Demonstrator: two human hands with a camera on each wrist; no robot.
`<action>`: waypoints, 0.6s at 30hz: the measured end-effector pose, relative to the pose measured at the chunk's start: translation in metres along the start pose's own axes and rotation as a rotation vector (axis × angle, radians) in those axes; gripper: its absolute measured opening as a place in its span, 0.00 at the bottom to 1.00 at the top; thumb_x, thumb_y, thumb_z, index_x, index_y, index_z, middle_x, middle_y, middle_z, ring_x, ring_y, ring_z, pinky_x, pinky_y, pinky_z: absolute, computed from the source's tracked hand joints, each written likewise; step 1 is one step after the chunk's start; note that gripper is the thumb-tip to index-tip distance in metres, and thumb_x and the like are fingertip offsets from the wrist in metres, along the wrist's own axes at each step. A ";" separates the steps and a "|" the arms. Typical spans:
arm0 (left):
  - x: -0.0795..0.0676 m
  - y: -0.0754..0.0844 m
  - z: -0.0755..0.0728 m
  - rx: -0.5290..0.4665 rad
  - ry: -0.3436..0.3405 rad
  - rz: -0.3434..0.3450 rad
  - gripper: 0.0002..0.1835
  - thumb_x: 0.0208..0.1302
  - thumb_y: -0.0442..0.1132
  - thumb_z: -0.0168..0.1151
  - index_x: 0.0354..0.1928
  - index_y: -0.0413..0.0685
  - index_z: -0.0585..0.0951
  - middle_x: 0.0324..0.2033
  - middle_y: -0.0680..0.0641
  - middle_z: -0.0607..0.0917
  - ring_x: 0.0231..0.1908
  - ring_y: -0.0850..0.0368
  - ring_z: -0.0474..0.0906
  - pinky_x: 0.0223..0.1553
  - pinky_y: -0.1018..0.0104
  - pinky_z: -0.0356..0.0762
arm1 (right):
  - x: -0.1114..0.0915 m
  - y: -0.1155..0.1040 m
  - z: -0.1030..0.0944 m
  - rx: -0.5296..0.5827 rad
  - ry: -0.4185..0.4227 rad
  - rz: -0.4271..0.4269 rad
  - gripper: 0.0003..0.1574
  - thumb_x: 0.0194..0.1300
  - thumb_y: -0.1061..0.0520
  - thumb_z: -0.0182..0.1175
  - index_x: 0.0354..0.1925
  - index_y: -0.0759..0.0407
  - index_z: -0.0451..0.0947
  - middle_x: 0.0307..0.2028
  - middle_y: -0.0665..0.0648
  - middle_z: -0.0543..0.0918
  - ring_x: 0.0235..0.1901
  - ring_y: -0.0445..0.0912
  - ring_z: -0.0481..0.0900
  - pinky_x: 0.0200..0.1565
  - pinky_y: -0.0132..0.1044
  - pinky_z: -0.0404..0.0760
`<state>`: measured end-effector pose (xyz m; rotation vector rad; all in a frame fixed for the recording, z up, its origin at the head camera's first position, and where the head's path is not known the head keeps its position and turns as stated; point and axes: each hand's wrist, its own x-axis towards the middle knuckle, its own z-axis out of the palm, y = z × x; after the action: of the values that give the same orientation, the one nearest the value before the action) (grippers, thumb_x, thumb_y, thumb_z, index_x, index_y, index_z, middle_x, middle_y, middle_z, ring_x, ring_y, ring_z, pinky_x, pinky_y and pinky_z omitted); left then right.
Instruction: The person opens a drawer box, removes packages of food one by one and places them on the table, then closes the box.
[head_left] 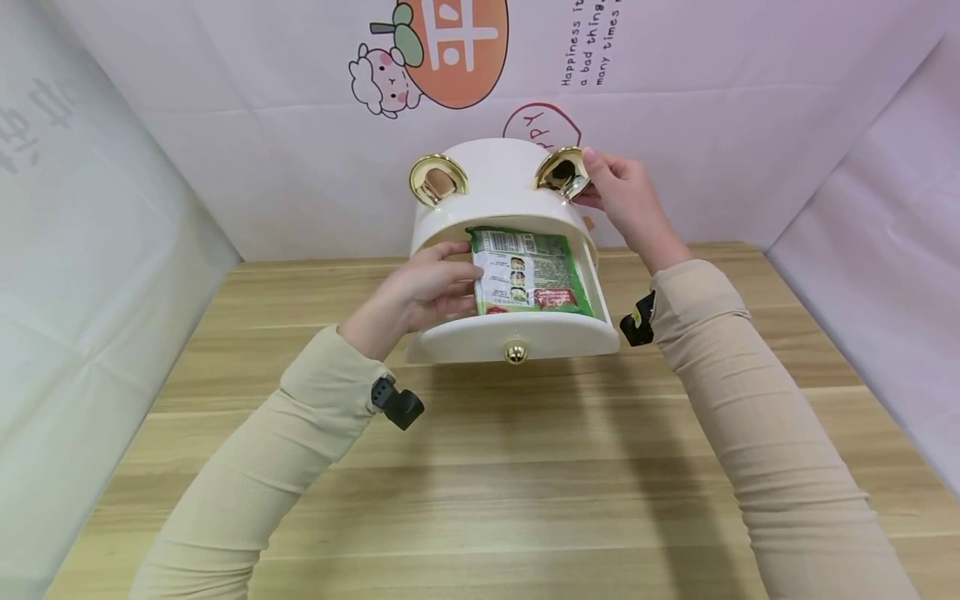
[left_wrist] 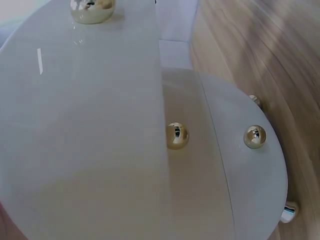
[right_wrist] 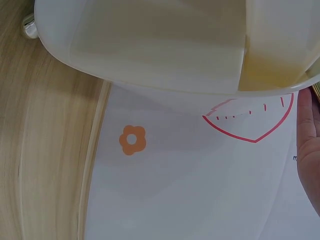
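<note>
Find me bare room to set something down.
Bare tabletop lies between the left sleeve and right sleeve, in front of the drawer, and outside the right sleeve. The drawer is crowded with the green packet and left hand.

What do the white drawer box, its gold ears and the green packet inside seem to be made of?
White drawer box: likely glossy plastic, being smooth with a bright highlight in the left wrist view.
Gold ears: mirror-like finish with clear reflections; metal or metallic-coated plastic, I can't tell.
Green packet: probably printed plastic film, judging by its sheen and wavy edge.
</note>
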<state>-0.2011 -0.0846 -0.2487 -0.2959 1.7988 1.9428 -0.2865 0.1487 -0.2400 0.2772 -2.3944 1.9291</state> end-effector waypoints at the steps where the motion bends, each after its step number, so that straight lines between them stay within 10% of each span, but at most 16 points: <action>1: 0.000 0.000 0.000 -0.004 0.000 0.000 0.34 0.68 0.29 0.50 0.73 0.55 0.53 0.45 0.45 0.76 0.30 0.62 0.77 0.23 0.79 0.78 | 0.000 0.000 0.000 -0.001 0.000 -0.001 0.33 0.71 0.42 0.48 0.58 0.69 0.72 0.35 0.44 0.83 0.33 0.33 0.83 0.44 0.25 0.83; 6: 0.000 0.000 -0.001 -0.045 -0.001 -0.001 0.34 0.69 0.29 0.50 0.73 0.55 0.54 0.44 0.46 0.75 0.31 0.61 0.77 0.22 0.80 0.77 | 0.001 0.000 0.001 -0.029 -0.011 0.002 0.34 0.71 0.41 0.47 0.59 0.68 0.72 0.41 0.51 0.85 0.35 0.33 0.83 0.47 0.27 0.83; 11: 0.001 0.001 0.000 -0.074 0.001 0.006 0.33 0.69 0.30 0.50 0.73 0.55 0.54 0.59 0.42 0.75 0.53 0.52 0.78 0.28 0.77 0.80 | 0.001 -0.001 0.001 -0.052 -0.020 0.023 0.35 0.71 0.40 0.46 0.60 0.67 0.71 0.43 0.54 0.85 0.35 0.33 0.82 0.51 0.30 0.82; 18: 0.004 0.004 0.005 -0.132 -0.020 0.012 0.30 0.70 0.29 0.49 0.72 0.47 0.57 0.65 0.40 0.71 0.64 0.48 0.71 0.62 0.61 0.74 | 0.000 0.000 -0.001 -0.031 -0.020 -0.008 0.35 0.71 0.41 0.47 0.58 0.68 0.71 0.34 0.42 0.83 0.35 0.34 0.83 0.51 0.32 0.82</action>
<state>-0.2055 -0.0794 -0.2468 -0.3096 1.6666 2.0695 -0.2862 0.1494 -0.2396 0.3059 -2.4300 1.8926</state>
